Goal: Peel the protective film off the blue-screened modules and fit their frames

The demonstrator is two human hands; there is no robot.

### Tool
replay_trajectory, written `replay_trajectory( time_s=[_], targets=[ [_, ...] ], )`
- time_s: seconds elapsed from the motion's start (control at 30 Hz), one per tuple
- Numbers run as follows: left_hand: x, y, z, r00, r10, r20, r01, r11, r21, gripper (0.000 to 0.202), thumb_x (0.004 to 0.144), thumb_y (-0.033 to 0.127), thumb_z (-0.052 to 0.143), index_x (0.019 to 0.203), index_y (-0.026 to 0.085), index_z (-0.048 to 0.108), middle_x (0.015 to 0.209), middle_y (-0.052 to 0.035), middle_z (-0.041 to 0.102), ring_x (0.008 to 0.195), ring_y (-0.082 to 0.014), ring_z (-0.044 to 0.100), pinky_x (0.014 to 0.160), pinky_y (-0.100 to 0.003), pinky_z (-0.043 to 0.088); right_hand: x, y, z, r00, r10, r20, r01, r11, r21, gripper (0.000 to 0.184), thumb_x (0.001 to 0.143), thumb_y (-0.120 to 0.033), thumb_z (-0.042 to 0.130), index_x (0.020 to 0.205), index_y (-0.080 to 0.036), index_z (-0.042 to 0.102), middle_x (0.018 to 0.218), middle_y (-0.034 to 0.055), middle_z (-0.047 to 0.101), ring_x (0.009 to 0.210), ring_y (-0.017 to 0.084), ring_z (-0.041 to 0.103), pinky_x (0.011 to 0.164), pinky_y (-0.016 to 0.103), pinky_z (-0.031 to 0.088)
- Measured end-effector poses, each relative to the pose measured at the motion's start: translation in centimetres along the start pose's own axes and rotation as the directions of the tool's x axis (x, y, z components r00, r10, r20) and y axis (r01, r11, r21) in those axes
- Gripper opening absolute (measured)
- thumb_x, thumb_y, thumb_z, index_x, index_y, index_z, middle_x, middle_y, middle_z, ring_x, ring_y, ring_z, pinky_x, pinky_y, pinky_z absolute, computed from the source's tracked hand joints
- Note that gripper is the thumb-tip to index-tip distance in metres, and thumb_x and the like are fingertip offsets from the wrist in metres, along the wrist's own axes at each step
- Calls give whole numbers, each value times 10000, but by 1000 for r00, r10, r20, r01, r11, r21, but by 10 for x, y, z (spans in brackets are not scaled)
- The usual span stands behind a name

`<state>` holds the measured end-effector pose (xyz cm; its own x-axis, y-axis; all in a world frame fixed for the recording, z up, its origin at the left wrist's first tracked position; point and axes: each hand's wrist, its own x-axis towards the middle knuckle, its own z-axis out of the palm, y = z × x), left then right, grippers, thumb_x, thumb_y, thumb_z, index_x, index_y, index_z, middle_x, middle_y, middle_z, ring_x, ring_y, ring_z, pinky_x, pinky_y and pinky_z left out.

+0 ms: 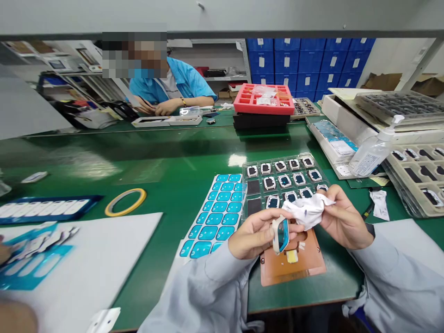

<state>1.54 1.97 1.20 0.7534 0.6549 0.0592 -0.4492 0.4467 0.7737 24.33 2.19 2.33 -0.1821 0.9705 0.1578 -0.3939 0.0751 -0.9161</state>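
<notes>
My left hand (251,233) is closed around a small, pale, rounded-square watch case (276,236) with a dark bluish face turned to the right. A crumpled white cloth (305,212) is pinched in my right hand (347,224), and it reaches across to the fingers of my left hand. Below both hands lies an orange-brown plate (274,273) with a yellow-white patch, partly covered by them. Just beyond, a clear tray (253,206) carries rows of similar watch parts. Left of it is a white sheet of blue stickers (208,232).
A yellow tape roll (110,208) and a white board (114,259) lie to the left, where another person's hand (4,253) handles strips. Across the bench sits a co-worker (187,83). A red tray (239,107), a pump bottle (369,155) and stacked parts trays (402,185) stand beyond and right.
</notes>
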Motion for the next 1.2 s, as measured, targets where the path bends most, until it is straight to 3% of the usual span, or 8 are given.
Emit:
replay_trajectory(
  time_s=[0.33,0.5,0.6,0.67,0.73,0.83,0.97,1.2],
  targets=[
    [-5,2,7,994,25,-110,-28,999,-17,398,812,291,741,1182,173,655,1092,-97,745,998,-200,714,888,-275,537,4,-9,-3,997,64,-48,-64,998,-2,251,722,-315,638,700,-240,400,674,-20,458,599,168,487,543,283,434],
    [-1,-1,3,996,85,-19,-85,995,-42,366,842,265,710,1194,181,656,1101,-103,743,1003,-189,715,821,-229,560,4,-10,-5,994,98,-57,-96,995,34,216,651,-282,633,719,-235,433,679,-17,462,574,152,473,511,265,427],
    [2,-2,1,996,88,31,-87,996,-33,369,840,264,712,1191,164,659,1092,-130,742,987,-200,719,829,-260,565,5,-6,-8,993,121,-12,-122,990,-67,180,761,-375,563,853,-236,495,718,-4,511,533,148,463,437,249,397],
    [2,-1,3,996,57,65,-56,998,-17,392,809,272,746,1174,149,671,1057,-139,750,966,-207,723,851,-284,562,4,-2,-8,999,-29,-15,23,958,-285,223,864,-435,518,904,-220,557,795,30,559,592,160,496,444,249,397],
    [1,0,5,994,-9,110,8,1000,8,420,772,272,782,1159,145,681,1037,-139,755,957,-203,723,846,-271,557,2,0,-7,963,-249,103,263,789,-555,286,895,-477,557,972,-213,634,979,84,611,827,214,558,625,315,489],
    [-2,3,9,981,-115,159,109,993,49,440,749,271,801,1156,150,683,1041,-145,753,927,-195,726,760,-228,557,-1,2,-2,868,-231,439,481,605,-634,485,914,-558,551,1274,-234,588,1212,114,610,1145,276,461,966,453,419],
    [-4,4,12,978,-127,163,118,991,62,430,745,284,802,1137,149,684,1014,-149,756,873,-192,726,688,-215,539,-2,5,0,832,-101,546,437,725,-532,531,911,-613,525,1251,-222,639,889,75,654,885,211,512,786,354,472],
    [0,0,11,993,-43,111,38,998,49,413,763,295,785,1138,154,681,1064,-153,744,976,-224,713,871,-302,514,1,-2,-13,934,8,358,122,932,-341,340,751,-484,790,669,-160,729,582,-14,513,571,114,453,520,238,353]
  ],
)
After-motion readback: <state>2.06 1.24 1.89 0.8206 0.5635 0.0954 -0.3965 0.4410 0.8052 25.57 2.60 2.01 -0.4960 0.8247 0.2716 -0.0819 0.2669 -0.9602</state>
